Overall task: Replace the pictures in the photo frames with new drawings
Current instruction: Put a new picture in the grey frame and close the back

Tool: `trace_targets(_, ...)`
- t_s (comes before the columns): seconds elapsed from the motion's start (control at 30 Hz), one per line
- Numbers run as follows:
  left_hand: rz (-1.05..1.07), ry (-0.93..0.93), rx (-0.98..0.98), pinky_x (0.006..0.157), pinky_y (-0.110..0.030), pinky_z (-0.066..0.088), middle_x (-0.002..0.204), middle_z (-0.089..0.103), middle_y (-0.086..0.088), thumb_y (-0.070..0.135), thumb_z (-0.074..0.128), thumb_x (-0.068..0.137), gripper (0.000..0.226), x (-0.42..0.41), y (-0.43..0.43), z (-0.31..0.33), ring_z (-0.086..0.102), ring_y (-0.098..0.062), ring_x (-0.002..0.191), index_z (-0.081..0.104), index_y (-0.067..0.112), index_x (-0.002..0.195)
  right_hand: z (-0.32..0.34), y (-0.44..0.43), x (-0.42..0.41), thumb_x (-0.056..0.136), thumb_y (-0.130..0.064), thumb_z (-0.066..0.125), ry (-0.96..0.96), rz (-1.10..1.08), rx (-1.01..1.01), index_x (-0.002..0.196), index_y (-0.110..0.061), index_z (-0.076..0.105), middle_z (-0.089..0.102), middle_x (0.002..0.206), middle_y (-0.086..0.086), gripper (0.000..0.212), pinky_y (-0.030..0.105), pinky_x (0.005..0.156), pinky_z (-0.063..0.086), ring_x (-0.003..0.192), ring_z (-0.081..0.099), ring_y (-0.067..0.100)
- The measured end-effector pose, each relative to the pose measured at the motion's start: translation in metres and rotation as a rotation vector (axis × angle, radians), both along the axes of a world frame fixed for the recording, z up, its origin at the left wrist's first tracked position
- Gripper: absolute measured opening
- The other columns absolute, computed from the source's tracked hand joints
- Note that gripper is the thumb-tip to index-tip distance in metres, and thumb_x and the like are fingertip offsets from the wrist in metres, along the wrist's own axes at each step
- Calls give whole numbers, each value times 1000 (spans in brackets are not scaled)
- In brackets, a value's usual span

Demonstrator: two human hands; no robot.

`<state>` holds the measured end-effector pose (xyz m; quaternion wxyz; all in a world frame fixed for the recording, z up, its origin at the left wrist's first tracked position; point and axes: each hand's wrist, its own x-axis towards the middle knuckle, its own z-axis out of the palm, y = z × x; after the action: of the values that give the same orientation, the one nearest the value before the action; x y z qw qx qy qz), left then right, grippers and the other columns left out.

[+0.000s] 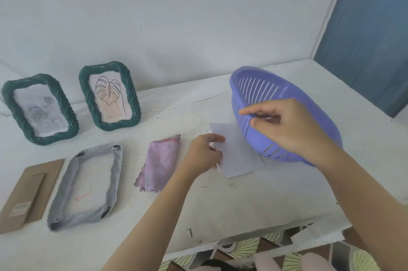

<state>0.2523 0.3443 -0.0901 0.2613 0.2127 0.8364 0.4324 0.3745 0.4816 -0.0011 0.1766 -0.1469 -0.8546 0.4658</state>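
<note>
Closest to me on the white table (242, 204), over on the left, there's a brown cardboard backing (33, 189) lying flat. Just beside it is a frame lying face down (114, 173), grey on the back with dark tabs at the corners and a faint pink mark showing in the opening. Right of that is a crumpled pink-purple cloth (161, 164).

The new drawing sheet (240, 153) is a bit further in, right of the cloth. It's plain white from this side, no lines I can make out. The left hand (204, 153) is pinching it by its left edge, fingers curled round the paper. Its far right corner slips behind the wall of the purple basket (260, 87).

The basket is tipped up on its side with the opening facing left. The right hand (291, 124) grips its near rim, thumb and fingers closed on the plastic. All I can see inside is slotted wall; the hand hides the rest, so I can't tell if anything's in there.

At the back, near the wall, two green rope-pattern frames stand upright and apart. The left frame (66, 107) holds a grey rose drawing (39, 111), and the right frame (131, 98) holds a line drawing of a big leaf (109, 94) on pale paper.
</note>
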Motion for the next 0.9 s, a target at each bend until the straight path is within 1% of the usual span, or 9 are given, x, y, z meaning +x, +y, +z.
trace_targets(0.13,-9,97,-56,39,-8,33,66,54,5,-2,49,78,43,5,2,-1,47,-2,45,60,18,115,-17,-10,1,79,-12,68,5,14,11,87,-38,71,71,91,-14,27,14,77,51,78,67,3)
trace_targets(0.2,-9,144,-70,38,-7,30,74,61,-4,-2,48,77,46,7,3,1,44,0,46,62,16,117,-23,-14,1,79,-12,69,-11,29,11,86,-37,71,68,82,-23,26,9,71,48,76,65,-1)
trace_targets(0.27,-8,183,-88,40,-9,30,95,67,-16,-1,49,75,47,7,3,2,49,-4,49,63,17,116,-28,-18,-1,79,-14,69,-37,32,18,90,-32,72,67,79,-25,21,4,67,44,77,64,-5)
trace_targets(0.37,-8,238,-109,48,-12,33,102,69,-9,4,53,75,43,8,2,-3,64,-21,76,64,20,113,-36,-23,-2,79,-15,68,-81,42,17,96,-28,72,70,92,-15,22,5,70,44,78,65,-3)
trace_targets(0.53,31,206,-83,41,-9,32,69,59,5,6,61,74,39,7,2,-9,52,-2,50,64,17,111,-38,-25,-4,79,-16,68,-107,27,56,96,-29,71,62,82,-24,21,22,77,50,78,66,-1)
trace_targets(0.6,42,194,-75,41,-10,33,65,60,4,7,64,74,38,7,2,-10,55,-5,49,64,16,111,-37,-25,-4,80,-16,68,-106,26,70,96,-28,71,59,78,-26,21,20,74,49,76,65,-2)
trace_targets(0.73,50,199,-72,42,-10,34,66,63,2,11,65,76,39,7,1,-12,58,-5,53,64,18,114,-36,-23,-6,80,-14,68,-91,17,76,97,-26,72,60,75,-25,21,2,60,40,71,63,-4)
trace_targets(0.8,48,203,-73,44,-11,34,66,62,3,12,65,76,40,7,1,-13,56,-4,53,63,19,115,-35,-22,-6,80,-14,68,-90,9,64,97,-26,72,60,74,-25,21,1,57,38,70,63,-5)
trace_targets(0.9,37,283,-130,56,-15,41,92,68,2,19,67,76,40,7,2,-14,60,-9,70,62,23,115,-36,-25,-6,79,-16,68,-116,12,76,96,-28,71,59,75,-28,21,8,65,44,71,65,-2)
